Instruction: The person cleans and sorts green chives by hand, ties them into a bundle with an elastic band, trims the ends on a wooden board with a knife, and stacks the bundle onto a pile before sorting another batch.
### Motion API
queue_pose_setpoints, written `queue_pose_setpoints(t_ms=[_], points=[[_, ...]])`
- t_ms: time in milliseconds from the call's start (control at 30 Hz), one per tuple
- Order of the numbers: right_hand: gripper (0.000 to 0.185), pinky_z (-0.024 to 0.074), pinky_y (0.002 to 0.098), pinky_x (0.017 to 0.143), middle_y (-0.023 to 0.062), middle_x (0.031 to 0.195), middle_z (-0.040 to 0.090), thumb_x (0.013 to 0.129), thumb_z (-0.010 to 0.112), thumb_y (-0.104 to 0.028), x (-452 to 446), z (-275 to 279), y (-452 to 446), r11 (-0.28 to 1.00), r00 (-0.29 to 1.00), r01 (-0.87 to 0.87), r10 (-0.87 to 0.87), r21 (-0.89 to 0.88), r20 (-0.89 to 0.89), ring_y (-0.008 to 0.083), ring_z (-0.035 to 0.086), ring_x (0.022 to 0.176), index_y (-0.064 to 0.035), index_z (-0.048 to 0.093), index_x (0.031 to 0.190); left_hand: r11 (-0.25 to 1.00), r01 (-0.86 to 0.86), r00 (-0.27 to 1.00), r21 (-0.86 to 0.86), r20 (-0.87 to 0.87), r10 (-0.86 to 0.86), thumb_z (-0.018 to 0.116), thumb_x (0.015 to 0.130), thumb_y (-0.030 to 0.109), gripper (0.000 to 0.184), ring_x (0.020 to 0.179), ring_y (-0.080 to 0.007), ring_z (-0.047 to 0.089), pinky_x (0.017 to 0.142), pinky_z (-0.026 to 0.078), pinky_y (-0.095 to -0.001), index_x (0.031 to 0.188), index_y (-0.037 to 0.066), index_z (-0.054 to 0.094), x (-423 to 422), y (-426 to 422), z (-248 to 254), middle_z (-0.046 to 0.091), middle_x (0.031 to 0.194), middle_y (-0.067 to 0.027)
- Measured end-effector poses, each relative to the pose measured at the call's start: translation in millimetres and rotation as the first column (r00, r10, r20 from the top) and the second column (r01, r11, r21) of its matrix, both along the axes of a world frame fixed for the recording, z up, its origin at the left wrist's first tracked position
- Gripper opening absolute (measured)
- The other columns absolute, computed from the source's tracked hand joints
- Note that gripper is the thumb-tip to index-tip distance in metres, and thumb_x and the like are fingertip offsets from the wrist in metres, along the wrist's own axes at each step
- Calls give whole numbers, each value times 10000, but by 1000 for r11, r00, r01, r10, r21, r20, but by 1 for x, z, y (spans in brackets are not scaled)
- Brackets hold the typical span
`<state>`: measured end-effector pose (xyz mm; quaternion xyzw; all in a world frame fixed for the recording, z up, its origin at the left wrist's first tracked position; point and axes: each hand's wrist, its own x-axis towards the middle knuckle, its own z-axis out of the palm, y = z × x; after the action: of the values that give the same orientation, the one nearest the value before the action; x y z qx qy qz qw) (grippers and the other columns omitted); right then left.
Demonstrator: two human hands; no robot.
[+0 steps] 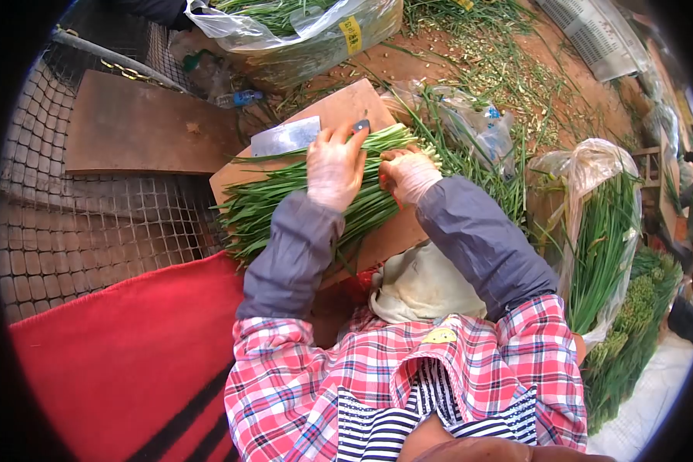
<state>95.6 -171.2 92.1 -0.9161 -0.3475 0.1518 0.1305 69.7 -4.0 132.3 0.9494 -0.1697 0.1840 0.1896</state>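
A thick bunch of garlic chives point(266, 202) lies across a tan board point(339, 104), its pale cut ends at the upper right. My left hand point(335, 171), in a thin clear glove, is closed over the top of the bunch with the fingers pressing on the stems. Near the pale ends, my right hand point(410, 175), also gloved, has its fingers curled together on a thin red tie point(383, 179) against the bunch. Part of the tie is hidden by the fingers. Just beyond the left hand a cleaver point(286, 137) rests flat on the board.
A large plastic bag of chives point(308, 50) stands at the top. Another bagged bundle point(604, 239) is on the right, beside loose greens point(631, 339). Crumpled plastic point(473, 127) and trimmings point(508, 69) cover the floor beyond. Wire mesh point(46, 223) and red cloth point(131, 346) are left.
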Motion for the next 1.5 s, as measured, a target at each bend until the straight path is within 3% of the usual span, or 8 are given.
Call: queue_pose_setpoints(t_ms=[333, 433, 567, 767, 1067, 1167, 1267, 1500], points=[[112, 275, 513, 1001, 163, 1233, 475, 642, 623, -145, -39, -9, -23, 933, 986, -50, -10, 357, 164, 356, 344, 1236, -148, 598, 751, 986, -97, 974, 132, -190, 121, 527, 798, 216, 223, 938, -250, 519, 836, 358, -431, 967, 114, 631, 10, -30, -68, 638, 932, -38], [131, 203, 530, 1036, 160, 1302, 423, 604, 645, -153, -42, 27, -17, 994, 980, -90, 78, 59, 183, 362, 290, 1272, -184, 611, 726, 985, -97, 989, 141, -96, 111, 524, 806, 215, 187, 948, -270, 541, 901, 331, -481, 922, 104, 619, -10, -28, -68, 635, 863, -66], [142, 179, 489, 1060, 154, 1330, 399, 627, 670, -184, -34, 13, -15, 998, 998, -50, 51, 38, -29, 342, 295, 1276, -204, 620, 758, 972, -156, 884, -175, -463, 58, 522, 808, 187, 189, 848, -348, 561, 827, 409, -464, 932, 61, 590, -18, -23, -70, 611, 896, -134], [148, 193, 479, 1057, 141, 1323, 409, 653, 679, -206, -38, 4, -12, 998, 999, 21, -19, 57, -43, 331, 314, 1264, -213, 633, 794, 964, -246, 968, -96, -62, 241, 525, 793, 158, 199, 875, -333, 545, 787, 423, -439, 952, 78, 615, -12, -26, -82, 634, 839, -117], [203, 167, 474, 1061, 116, 1366, 364, 685, 650, -310, -23, 18, -8, 996, 987, -54, 43, -69, -156, 342, 266, 1288, -237, 649, 874, 984, -84, 983, 159, -147, 107, 528, 788, 192, 174, 877, -284, 557, 782, 420, -438, 897, 101, 628, -16, -19, -72, 639, 753, -81], [199, 197, 465, 1051, 116, 1335, 399, 681, 651, -302, -25, 10, -8, 999, 991, 4, -8, -36, -136, 334, 303, 1261, -231, 651, 866, 945, -301, 852, -128, -481, 206, 533, 810, 145, 151, 834, -293, 574, 734, 447, -412, 926, 77, 602, -16, -14, -78, 630, 734, -95], [196, 203, 458, 1049, 116, 1328, 408, 682, 651, -297, -25, 6, -8, 1000, 992, 11, -13, -13, -124, 322, 310, 1256, -228, 651, 865, 616, -559, 801, -555, -552, 230, 563, 799, 86, 173, 798, -293, 583, 701, 465, -391, 966, 41, 574, -10, 4, -94, 612, 787, -120], [203, 189, 448, 1056, 120, 1362, 369, 686, 646, -289, -24, 6, -4, 998, 984, 38, -45, -44, -172, 313, 291, 1274, -227, 649, 880, 789, -597, 646, -146, -671, 364, 762, 615, 227, 353, 889, -291, 566, 791, 460, -351, 886, 31, 649, 20, 18, -116, 559, 959, -160]])
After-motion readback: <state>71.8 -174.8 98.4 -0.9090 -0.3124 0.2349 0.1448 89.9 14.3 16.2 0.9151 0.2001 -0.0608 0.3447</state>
